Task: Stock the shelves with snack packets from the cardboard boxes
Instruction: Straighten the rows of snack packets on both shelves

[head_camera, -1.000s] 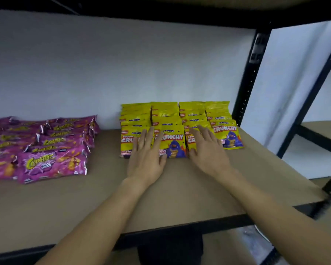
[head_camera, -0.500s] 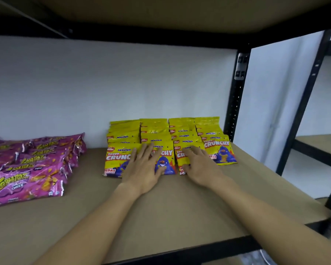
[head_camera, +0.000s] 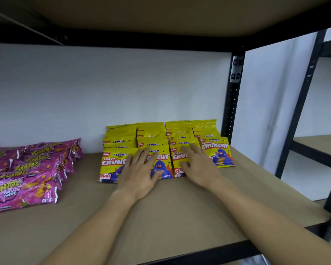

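Observation:
Several rows of yellow Monster Crunchy snack packets (head_camera: 216, 152) lie overlapping on the brown shelf board (head_camera: 180, 217), against the white back wall. My left hand (head_camera: 139, 172) rests flat, fingers straight, on the front packets of the two left rows. My right hand (head_camera: 198, 165) lies with straight fingers on the front packet of the third row. Both forearms reach in from the bottom of the view. No cardboard box is in sight.
Pink Corntoz packets (head_camera: 27, 178) lie in overlapping rows at the shelf's left. A black upright post (head_camera: 232, 104) stands right of the yellow rows, another (head_camera: 302, 104) farther right. An upper shelf (head_camera: 161, 14) hangs overhead. A neighbouring shelf (head_camera: 321, 144) is at right.
The head camera has tilted up and drawn closer, so the shelf sits lower in view. Both hands stay flat on the front yellow packets with little shift.

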